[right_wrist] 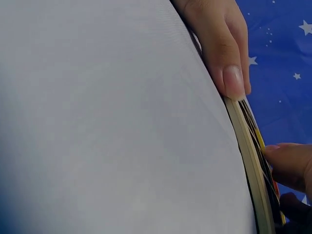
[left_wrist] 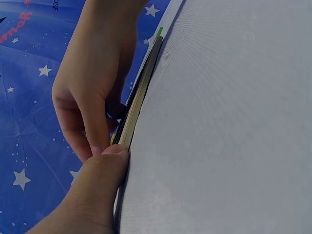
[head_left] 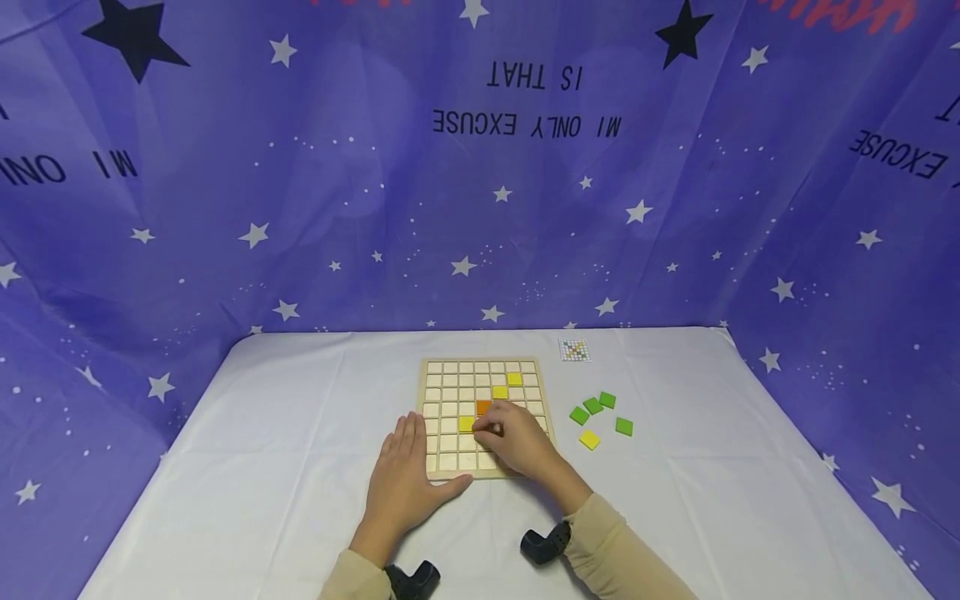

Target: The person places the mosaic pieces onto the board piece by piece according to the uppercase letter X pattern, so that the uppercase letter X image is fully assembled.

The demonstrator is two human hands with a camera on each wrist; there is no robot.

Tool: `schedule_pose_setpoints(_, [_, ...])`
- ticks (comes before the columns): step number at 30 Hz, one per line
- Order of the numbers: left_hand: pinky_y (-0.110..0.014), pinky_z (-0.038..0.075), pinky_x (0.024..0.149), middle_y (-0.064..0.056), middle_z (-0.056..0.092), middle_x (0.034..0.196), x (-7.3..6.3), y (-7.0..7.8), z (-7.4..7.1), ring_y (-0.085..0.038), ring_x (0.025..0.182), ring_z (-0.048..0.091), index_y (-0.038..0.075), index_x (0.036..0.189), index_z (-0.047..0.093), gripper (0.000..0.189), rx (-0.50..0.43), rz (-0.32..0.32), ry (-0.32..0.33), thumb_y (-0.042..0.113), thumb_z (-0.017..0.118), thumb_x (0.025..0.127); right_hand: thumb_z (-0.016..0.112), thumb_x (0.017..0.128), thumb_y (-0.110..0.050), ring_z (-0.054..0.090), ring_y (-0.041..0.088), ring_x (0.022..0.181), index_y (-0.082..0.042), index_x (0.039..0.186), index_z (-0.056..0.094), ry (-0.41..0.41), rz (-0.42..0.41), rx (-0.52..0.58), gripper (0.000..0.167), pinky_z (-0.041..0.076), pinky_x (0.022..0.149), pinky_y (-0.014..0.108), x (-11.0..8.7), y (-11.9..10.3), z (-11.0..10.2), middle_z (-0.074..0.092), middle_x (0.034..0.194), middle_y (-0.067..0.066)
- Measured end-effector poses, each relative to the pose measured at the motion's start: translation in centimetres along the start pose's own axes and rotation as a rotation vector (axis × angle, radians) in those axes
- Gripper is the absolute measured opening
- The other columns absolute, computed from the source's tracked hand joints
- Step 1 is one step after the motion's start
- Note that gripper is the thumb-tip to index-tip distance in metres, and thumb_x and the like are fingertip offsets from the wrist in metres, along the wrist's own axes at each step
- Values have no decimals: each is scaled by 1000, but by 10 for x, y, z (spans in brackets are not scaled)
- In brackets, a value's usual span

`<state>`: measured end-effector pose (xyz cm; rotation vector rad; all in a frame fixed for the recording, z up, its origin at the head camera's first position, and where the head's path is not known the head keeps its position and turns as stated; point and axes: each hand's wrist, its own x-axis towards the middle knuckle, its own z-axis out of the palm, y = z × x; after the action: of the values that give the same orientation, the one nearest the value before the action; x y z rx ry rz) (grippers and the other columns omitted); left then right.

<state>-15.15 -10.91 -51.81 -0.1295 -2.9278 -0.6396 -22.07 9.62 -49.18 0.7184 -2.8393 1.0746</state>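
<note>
A pale wooden grid board [head_left: 447, 461] lies on the table with two yellow tiles [head_left: 514, 379] and an orange tile [head_left: 483, 407] set along a diagonal. My right hand [head_left: 517, 437] is over the board, thumb and fingers curled and pinching the right edge of another yellow tile [head_left: 466, 423], which lies lower left of the orange one. In the right wrist view the thumb [right_wrist: 287, 158] meets a yellow edge. My left hand [head_left: 405, 475] rests with straight fingers along the board's left side, its thumb [left_wrist: 105, 170] against the near edge.
Right of the board lie several loose green tiles [head_left: 593, 406] and one yellow tile [head_left: 589, 440]. A small printed pattern card [head_left: 575, 350] sits near the far edge of the white-covered table [head_left: 300, 433]. A blue star-printed cloth [head_left: 420, 217] hangs behind.
</note>
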Motion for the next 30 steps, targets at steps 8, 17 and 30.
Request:
schedule_pose_setpoints(8, [-49,21,125,-19,22,164,1,0,2,-34,154,19,-4,156,20,129,3,-2,6,85,59,71,76,88,-22,53,4,71,-21,101,76,50,21,33,13,47,62,20,-15,13,-20,61,85,-16])
schedule_pose_setpoints(17, [-49,20,126,-18,20,165,1,1,2,-33,154,17,-3,156,19,129,-13,-8,-4,84,60,71,79,86,-25,53,7,71,-21,103,75,65,162,-24,18,46,62,21,-37,40,-55,62,84,-15])
schedule_pose_setpoints(30, [-49,20,125,-19,21,164,0,-1,1,-34,154,19,-4,156,20,129,-14,-2,6,85,60,71,83,80,-25,51,12,77,-17,104,69,77,255,-149,29,42,67,26,-80,89,-96,58,86,-5])
